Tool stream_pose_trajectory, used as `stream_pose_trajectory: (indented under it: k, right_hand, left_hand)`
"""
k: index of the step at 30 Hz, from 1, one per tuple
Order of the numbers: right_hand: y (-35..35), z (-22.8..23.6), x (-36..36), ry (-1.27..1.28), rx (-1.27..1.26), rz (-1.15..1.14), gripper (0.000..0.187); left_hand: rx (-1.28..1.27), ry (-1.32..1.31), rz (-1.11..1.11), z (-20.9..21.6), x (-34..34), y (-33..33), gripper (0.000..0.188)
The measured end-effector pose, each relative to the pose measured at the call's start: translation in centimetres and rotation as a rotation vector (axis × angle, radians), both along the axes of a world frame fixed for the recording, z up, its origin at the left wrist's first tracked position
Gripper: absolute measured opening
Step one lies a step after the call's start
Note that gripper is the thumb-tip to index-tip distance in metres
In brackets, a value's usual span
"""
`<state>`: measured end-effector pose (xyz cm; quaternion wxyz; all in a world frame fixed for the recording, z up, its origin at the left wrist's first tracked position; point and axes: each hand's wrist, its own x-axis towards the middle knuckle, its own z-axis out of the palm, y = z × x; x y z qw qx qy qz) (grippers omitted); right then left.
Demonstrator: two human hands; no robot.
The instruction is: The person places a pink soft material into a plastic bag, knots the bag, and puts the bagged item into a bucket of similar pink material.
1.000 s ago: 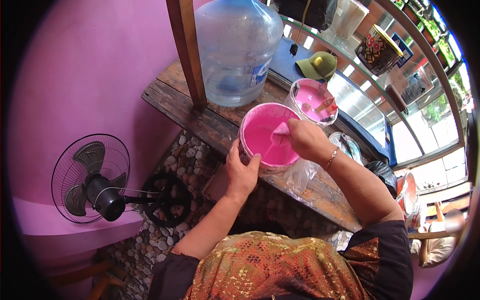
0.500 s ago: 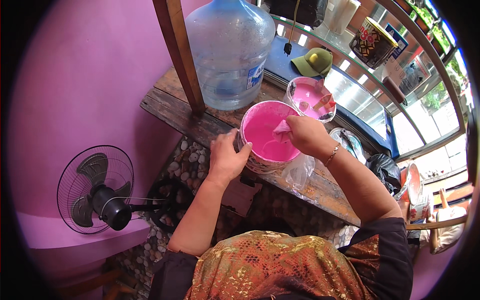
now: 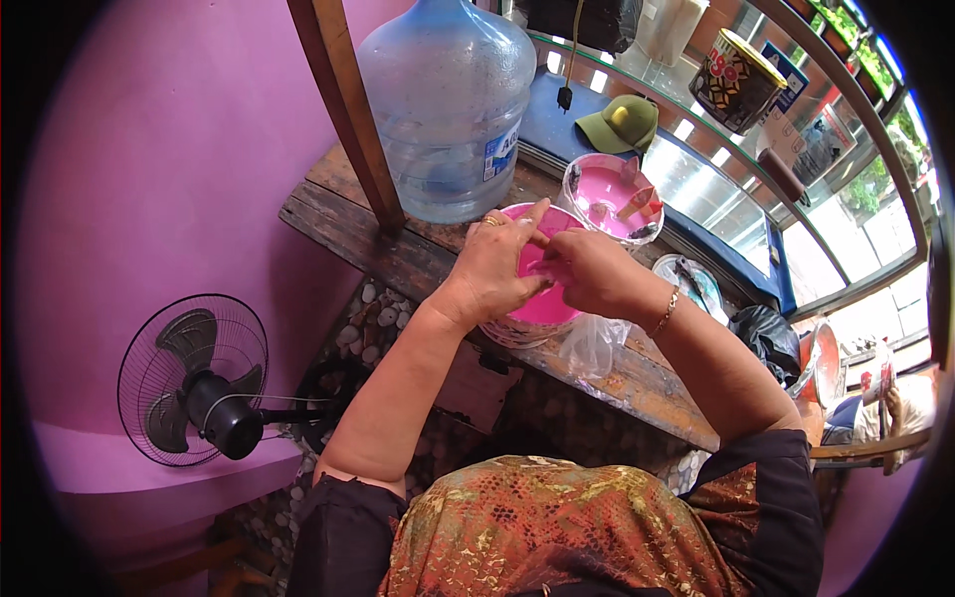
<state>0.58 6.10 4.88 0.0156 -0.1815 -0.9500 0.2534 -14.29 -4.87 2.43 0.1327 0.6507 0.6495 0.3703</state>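
Both my hands are together over a pail (image 3: 516, 332) of bright pink liquid on the wooden bench. My left hand (image 3: 494, 264) reaches across the pail's near left rim, its thumb and fingers apart and stretched toward the other hand. Closed fingers curl on my right hand (image 3: 600, 272), which meets the left fingertips above the pink. The soft, pink-coated piece it held a moment before is now mostly hidden by the fingers. Just behind stands a second pail (image 3: 647, 235) of pink liquid with a stained stick or brush (image 3: 637, 203) leaning in it.
A large clear water jug (image 3: 438, 119) and a wooden post (image 3: 348, 109) stand on the bench (image 3: 657, 398). A clear plastic bag (image 3: 589, 348) lies by the pail. A green cap (image 3: 619, 123) rests near a glass case. A fan (image 3: 194, 383) is at left.
My left hand has left the pail's outer left side and moved up and right over its opening to meet the right hand. The right hand has shifted slightly left.
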Motion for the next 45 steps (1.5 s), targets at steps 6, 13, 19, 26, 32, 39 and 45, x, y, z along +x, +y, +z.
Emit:
stream_pose_trajectory:
  k: [6, 13, 19, 26, 32, 39, 45]
  right_hand:
    - [-0.2, 1.3, 0.0, 0.206, -0.172, 0.005, 0.035]
    - [3.3, 1.3, 2.2, 0.101, 0.014, 0.007, 0.031]
    - [4.9, 0.5, 2.7, 0.187, -0.148, 0.056, 0.029]
    - [4.9, -1.4, 2.3, 0.194, -0.509, 0.081, 0.023]
    - [4.9, -1.4, 2.4, 0.22, -0.57, 0.065, 0.031]
    - [4.0, -2.0, 1.6, 0.299, -0.677, 0.1, 0.032]
    - [3.1, -1.5, 2.8, 0.256, -0.469, -0.001, 0.026]
  left_hand:
    - [0.124, -0.046, 0.045, -1.1, 0.8, 0.3, 0.068]
    - [0.119, -0.13, 0.15, -1.8, 1.5, -0.6, 0.016]
    - [0.087, -0.187, 0.26, -3.4, 1.6, -0.5, 0.015]
    - [0.257, -0.193, 0.12, 0.1, 3.6, -0.6, 0.017]
    - [0.2, -0.333, 0.233, -0.8, 1.2, -1.3, 0.019]
    - [0.097, -0.153, 0.208, -0.7, 2.8, -0.5, 0.023]
    - [0.086, -0.173, 0.138, -0.3, -0.1, -1.4, 0.024]
